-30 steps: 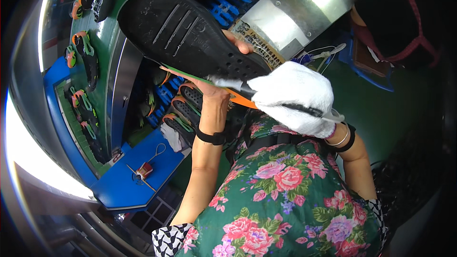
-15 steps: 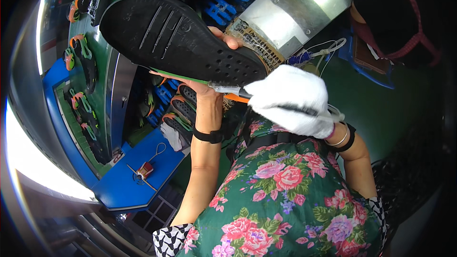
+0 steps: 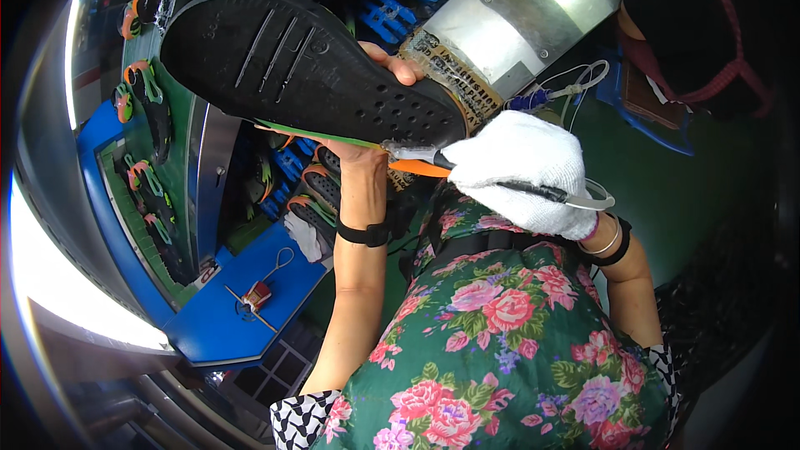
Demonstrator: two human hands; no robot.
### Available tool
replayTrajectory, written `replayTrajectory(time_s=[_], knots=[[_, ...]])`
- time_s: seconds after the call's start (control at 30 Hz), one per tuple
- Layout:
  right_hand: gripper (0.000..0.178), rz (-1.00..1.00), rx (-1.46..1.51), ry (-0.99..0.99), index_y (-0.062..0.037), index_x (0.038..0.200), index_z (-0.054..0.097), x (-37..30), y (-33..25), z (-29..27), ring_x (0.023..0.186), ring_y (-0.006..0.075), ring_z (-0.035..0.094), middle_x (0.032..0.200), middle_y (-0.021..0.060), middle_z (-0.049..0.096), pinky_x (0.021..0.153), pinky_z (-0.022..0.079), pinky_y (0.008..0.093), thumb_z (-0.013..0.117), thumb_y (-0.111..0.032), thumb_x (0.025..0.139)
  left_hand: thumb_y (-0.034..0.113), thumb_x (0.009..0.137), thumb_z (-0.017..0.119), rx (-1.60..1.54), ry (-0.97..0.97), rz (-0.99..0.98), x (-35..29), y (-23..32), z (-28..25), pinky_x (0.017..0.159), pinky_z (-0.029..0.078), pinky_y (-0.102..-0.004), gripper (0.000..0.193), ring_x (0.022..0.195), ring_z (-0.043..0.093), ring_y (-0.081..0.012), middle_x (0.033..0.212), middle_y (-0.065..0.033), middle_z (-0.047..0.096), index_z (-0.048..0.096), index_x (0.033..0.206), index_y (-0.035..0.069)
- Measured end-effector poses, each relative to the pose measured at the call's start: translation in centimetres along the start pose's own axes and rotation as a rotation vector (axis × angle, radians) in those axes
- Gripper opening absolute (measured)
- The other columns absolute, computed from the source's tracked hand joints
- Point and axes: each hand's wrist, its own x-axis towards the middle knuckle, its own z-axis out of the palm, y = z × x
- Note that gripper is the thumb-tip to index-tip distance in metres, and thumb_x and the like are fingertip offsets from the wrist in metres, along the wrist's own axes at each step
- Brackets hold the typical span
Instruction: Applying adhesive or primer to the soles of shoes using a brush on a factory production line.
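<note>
in the head view, the left hand (image 3: 354, 152) clasps the shoe (image 3: 308, 75), sole facing up, out past the floral top (image 3: 500, 308); the gloved right hand (image 3: 521, 171) pinches a brush (image 3: 421, 154) at its near edge; the step looks like edge-coating; next seems to call for light strokes.

There is one bare hand (image 3: 357, 152), one gloved hand (image 3: 518, 168), one brush (image 3: 414, 153), one black shoe (image 3: 292, 71) and two dark wristbands (image 3: 364, 235). One blue worktop (image 3: 221, 335) at left carries one red pot (image 3: 257, 293). Partly hidden perforated shoes (image 3: 323, 187) number perhaps three.
</note>
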Motion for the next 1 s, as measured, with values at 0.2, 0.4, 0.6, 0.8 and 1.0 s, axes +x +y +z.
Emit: replayTrajectory(time_s=[0.2, 0.4, 0.6, 0.8, 1.0], knots=[[0.017, 0.054, 0.032, 0.011, -0.0036, 0.093, 0.078, -0.1, 0.5, -0.6, 0.082, 0.0243, 0.072, 0.095, 0.0106, 0.077, 0.074, 0.056, 0.0343, 0.080, -0.001, 0.077, 0.084, 0.082, 0.055, 0.086, 0.003, 0.026, 0.4, 0.0, 0.4, 0.094, 0.053, -0.0493, 0.102, 0.101, 0.067, -0.0327, 0.115, -0.0147, 0.062, 0.056, 0.125, -0.008], [0.019, 0.070, 0.024, 0.022, -0.0035, 0.094, 0.078, -0.2, 0.8, -0.8, 0.082, 0.0254, 0.072, 0.094, 0.0115, 0.077, 0.074, 0.056, 0.0352, 0.081, -0.001, 0.076, 0.077, 0.086, 0.058, 0.109, -0.023, 0.036, 1.0, 0.1, 0.4, 0.093, 0.052, -0.0489, 0.094, 0.100, 0.067, -0.0325, 0.114, -0.0154, 0.063, 0.056, 0.124, -0.009], [0.019, 0.051, -0.023, -0.008, -0.0045, 0.094, 0.078, -0.2, 0.6, -0.9, 0.081, 0.0254, 0.071, 0.093, 0.0106, 0.076, 0.073, 0.056, 0.0347, 0.080, -0.001, 0.076, 0.075, 0.086, 0.062, 0.126, -0.063, 0.041, 1.6, 0.3, 0.2, 0.094, 0.052, -0.0484, 0.093, 0.100, 0.067, -0.0328, 0.118, -0.0159, 0.062, 0.055, 0.125, -0.009], [0.020, 0.018, -0.060, -0.028, -0.0045, 0.095, 0.077, -0.1, 0.5, -1.4, 0.079, 0.0256, 0.071, 0.095, 0.0102, 0.076, 0.071, 0.055, 0.0351, 0.080, -0.002, 0.076, 0.084, 0.080, 0.058, 0.073, -0.009, 0.032, 2.1, 0.3, 0.5, 0.096, 0.052, -0.0489, 0.104, 0.102, 0.067, -0.0336, 0.114, -0.0172, 0.064, 0.054, 0.126, -0.009], [0.024, -0.155, -0.195, -0.024, -0.0098, 0.099, 0.077, -0.7, 0.0, -0.8, 0.077, 0.0245, 0.070, 0.096, 0.0087, 0.075, 0.067, 0.056, 0.0349, 0.081, -0.005, 0.076, 0.100, 0.070, 0.042, 0.152, -0.047, 0.063, 2.4, 0.0, -0.2, 0.099, 0.051, -0.0482, 0.121, 0.104, 0.067, -0.0321, 0.109, -0.0217, 0.066, 0.054, 0.125, -0.007]])
